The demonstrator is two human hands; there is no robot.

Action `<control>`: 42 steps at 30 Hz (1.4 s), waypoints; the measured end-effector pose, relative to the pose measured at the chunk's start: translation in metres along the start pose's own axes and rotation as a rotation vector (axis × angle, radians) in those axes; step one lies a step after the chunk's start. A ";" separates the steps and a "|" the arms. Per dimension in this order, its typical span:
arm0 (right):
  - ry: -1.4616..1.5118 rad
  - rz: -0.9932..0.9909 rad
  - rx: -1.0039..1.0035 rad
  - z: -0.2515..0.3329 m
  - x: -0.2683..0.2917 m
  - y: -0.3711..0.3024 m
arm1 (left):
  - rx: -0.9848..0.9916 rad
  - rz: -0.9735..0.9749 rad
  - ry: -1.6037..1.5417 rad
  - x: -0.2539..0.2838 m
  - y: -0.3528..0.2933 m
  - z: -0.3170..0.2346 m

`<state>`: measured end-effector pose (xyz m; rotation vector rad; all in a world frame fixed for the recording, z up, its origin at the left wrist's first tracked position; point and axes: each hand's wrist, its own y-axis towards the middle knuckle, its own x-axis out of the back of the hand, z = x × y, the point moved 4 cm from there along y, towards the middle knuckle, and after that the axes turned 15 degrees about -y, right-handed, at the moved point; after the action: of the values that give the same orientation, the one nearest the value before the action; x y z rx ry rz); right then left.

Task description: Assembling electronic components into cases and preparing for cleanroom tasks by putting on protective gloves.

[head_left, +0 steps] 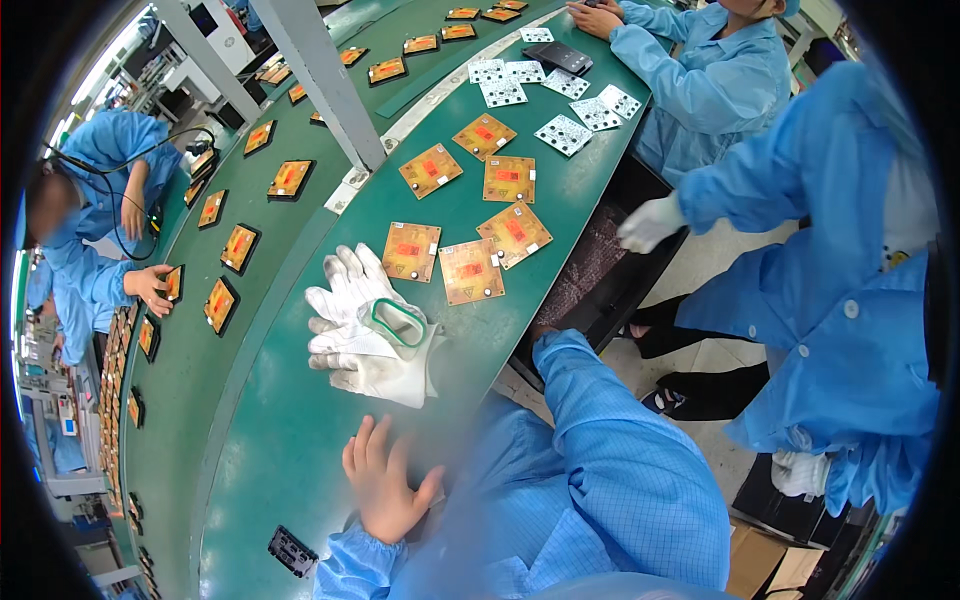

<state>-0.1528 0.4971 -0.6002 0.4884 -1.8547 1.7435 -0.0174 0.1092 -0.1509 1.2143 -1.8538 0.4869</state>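
My left hand (pixel 385 485) rests over the green table with its fingers apart and nothing in it. My right arm (pixel 630 450) reaches to the table's right edge; just a sliver of my right hand (pixel 541 331) shows by a black crate (pixel 600 315), so its grip is hidden. Beyond my left hand lies a pile of white gloves (pixel 375 335), with a green-rimmed cuff. A small black plastic part (pixel 292 552) lies near my left sleeve. Farther off are several amber square boards (pixel 471 272) with red middles.
Several white boards with black dots (pixel 563 135) and a black box (pixel 558 57) lie at the table's far end. Left, a green conveyor (pixel 200 370) carries amber-topped black units (pixel 239 248). A grey post (pixel 320 80) stands between. A gloved co-worker (pixel 800 320) stands right; others work nearby.
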 end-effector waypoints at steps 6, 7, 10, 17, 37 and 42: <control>-0.009 -0.069 0.018 -0.005 0.004 -0.004 | 0.001 0.011 0.003 -0.001 -0.002 0.001; -0.008 -0.077 0.022 -0.005 0.003 -0.004 | 0.002 0.016 0.003 -0.002 -0.001 0.000; -0.004 -0.101 0.044 0.003 -0.003 -0.006 | 0.024 0.017 -0.015 0.000 0.001 -0.001; 0.010 -0.153 0.104 0.027 -0.017 -0.006 | 0.022 0.009 -0.008 0.001 0.006 -0.005; 0.731 -0.459 0.216 -0.039 0.110 -0.226 | -0.097 -0.100 -0.073 0.001 -0.010 -0.001; 1.249 -0.385 0.425 -0.002 0.137 -0.356 | -0.127 -0.151 -0.135 0.006 -0.034 -0.002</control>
<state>-0.0469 0.4787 -0.2343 -0.1281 -0.4857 1.5494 0.0126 0.0918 -0.1488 1.3150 -1.8576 0.2059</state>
